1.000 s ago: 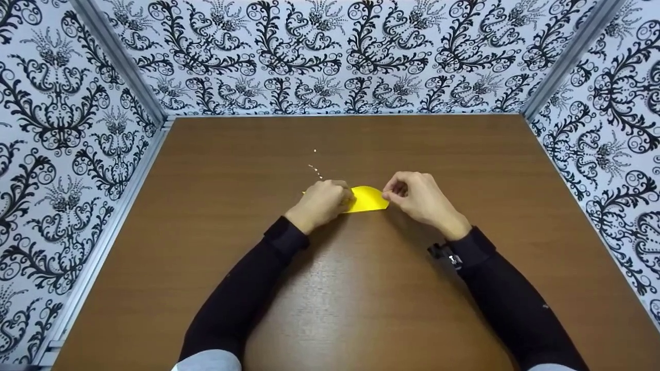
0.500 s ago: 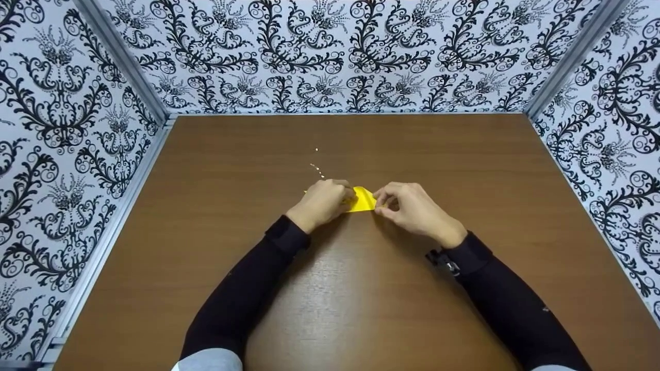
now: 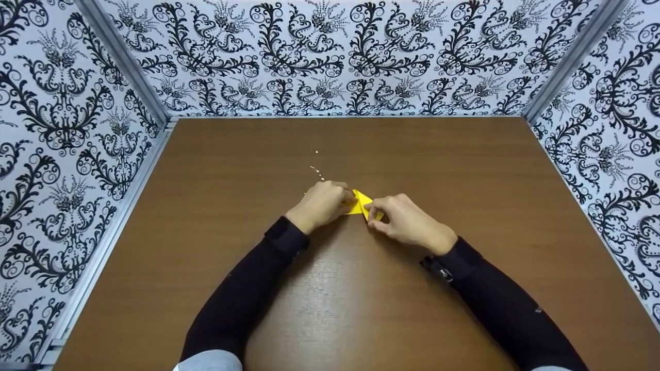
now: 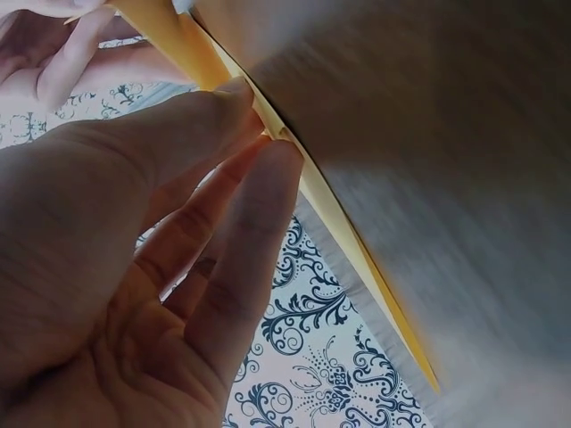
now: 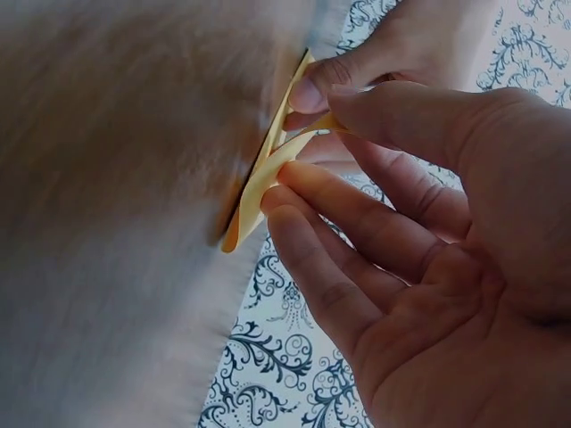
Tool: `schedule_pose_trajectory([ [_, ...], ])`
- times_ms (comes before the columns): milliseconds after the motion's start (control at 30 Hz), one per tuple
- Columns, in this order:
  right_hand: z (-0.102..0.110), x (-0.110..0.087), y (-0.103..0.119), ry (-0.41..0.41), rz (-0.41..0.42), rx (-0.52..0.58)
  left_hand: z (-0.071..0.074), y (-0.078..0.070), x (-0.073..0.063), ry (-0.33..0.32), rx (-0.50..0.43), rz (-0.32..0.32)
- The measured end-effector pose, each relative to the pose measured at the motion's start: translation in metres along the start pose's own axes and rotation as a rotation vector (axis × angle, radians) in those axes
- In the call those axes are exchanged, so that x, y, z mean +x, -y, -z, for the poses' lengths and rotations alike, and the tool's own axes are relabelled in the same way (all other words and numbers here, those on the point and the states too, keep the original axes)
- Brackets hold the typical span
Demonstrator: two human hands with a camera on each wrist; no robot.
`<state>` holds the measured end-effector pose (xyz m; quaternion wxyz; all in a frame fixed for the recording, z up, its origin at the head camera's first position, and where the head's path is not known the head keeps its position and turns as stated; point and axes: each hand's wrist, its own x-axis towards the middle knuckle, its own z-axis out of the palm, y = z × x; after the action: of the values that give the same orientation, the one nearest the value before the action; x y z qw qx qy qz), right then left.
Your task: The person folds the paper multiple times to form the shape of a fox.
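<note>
A sheet of yellow paper (image 3: 353, 208) lies on the table between my two hands, its right part folded back at a slant. With bent fingers my left hand (image 3: 320, 204) holds the left part against the tabletop and covers much of it. In the left wrist view, thumb and fingertips meet at the edge of the paper (image 4: 330, 209). My right hand (image 3: 411, 220) pinches the right corner. The right wrist view has the paper (image 5: 257, 192) curling up from the table towards that thumb, other fingertips touching the lifted layer.
Tiny white specks (image 3: 317, 170) lie on the brown tabletop (image 3: 330, 288) just beyond my left hand. Black-and-white patterned panels (image 3: 319, 56) in metal framing enclose the table at the back and both sides.
My right hand has moved left and towards me, bringing the paper's right corner over into a slanted fold. My left hand has stayed in place on the paper.
</note>
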<state>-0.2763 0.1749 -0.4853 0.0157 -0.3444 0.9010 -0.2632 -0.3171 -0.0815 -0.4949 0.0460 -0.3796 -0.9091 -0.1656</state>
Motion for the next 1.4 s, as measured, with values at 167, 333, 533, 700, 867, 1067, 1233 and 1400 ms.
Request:
schedule_pose_trajectory([
  [167, -0.0048, -0.0017, -0.0007, 0.0, 0.03, -0.019, -0.0016, 0.0004, -0.0004, 0.005, -0.004, -0.007],
  [333, -0.0074, -0.0032, -0.0014, -0.004, 0.056, -0.04, -0.001, 0.0018, 0.0, 0.006, -0.005, -0.025],
  [533, -0.0079, -0.0026, -0.0018, -0.013, 0.066, -0.041, 0.0033, 0.0047, 0.0003, 0.015, -0.005, -0.047],
  [700, -0.0078, -0.001, -0.0017, -0.018, 0.064, -0.028, 0.0059, 0.0074, 0.0008, 0.013, -0.051, -0.044],
  [867, -0.0084, -0.0001, -0.0026, -0.025, 0.068, -0.028, 0.0059, 0.007, 0.0022, 0.012, -0.055, -0.036],
  [1067, -0.0076, 0.0005, -0.0012, -0.021, 0.068, -0.022, 0.0049, 0.0022, 0.0015, 0.02, 0.007, -0.034],
  [1233, -0.0078, 0.0003, -0.002, -0.017, 0.067, -0.034, 0.0041, -0.0001, 0.0004, 0.03, 0.05, -0.045],
  [1400, -0.0088, -0.0004, -0.0032, -0.009, 0.065, -0.04, 0.0026, -0.0014, 0.0003, 0.049, 0.085, -0.047],
])
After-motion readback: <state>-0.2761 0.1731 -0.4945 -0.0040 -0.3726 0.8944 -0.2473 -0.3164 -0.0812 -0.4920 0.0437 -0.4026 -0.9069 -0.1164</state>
